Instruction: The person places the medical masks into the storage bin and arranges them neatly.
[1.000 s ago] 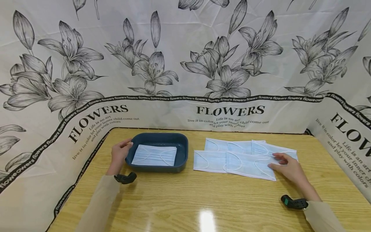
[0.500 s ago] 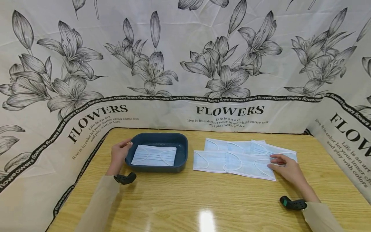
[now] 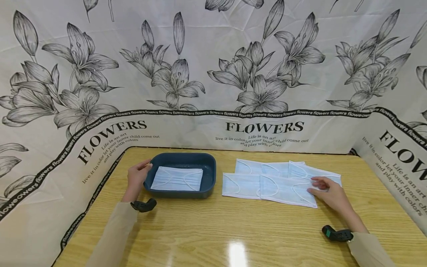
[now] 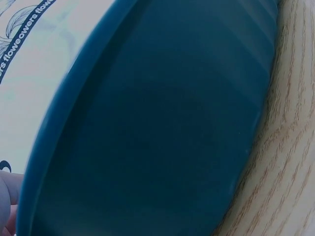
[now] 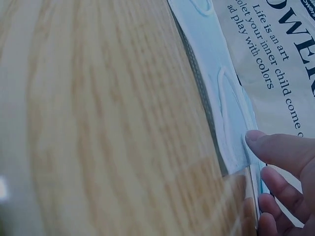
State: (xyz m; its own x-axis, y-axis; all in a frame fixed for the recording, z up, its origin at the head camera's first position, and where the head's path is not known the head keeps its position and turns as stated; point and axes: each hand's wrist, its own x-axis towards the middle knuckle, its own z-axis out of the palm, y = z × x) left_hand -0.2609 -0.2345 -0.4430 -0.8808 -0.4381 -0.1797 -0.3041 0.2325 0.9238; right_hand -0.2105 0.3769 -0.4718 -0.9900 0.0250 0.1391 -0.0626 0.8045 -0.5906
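A white glare (image 3: 237, 254) is mirrored on the table (image 3: 186, 230), well apart from its far edge; the tray (image 4: 147, 118) is dimly shown in the left wrist view.

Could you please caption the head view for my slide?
Left hand at the blue bin, right hand at face masks on the table.

Dark-blue rounded-rectangular tray (image 3: 181, 194): ten o'clock on yellow-brown wooden table (image 3: 186, 230) | light-blue rectangular fabric mask (image 3: 176, 179): inside | such masks (image 3: 280, 189), overlapping: three o'clock from tray

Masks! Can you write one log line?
left hand: at tray rim | right hand: at loose masks | tray: mask inside
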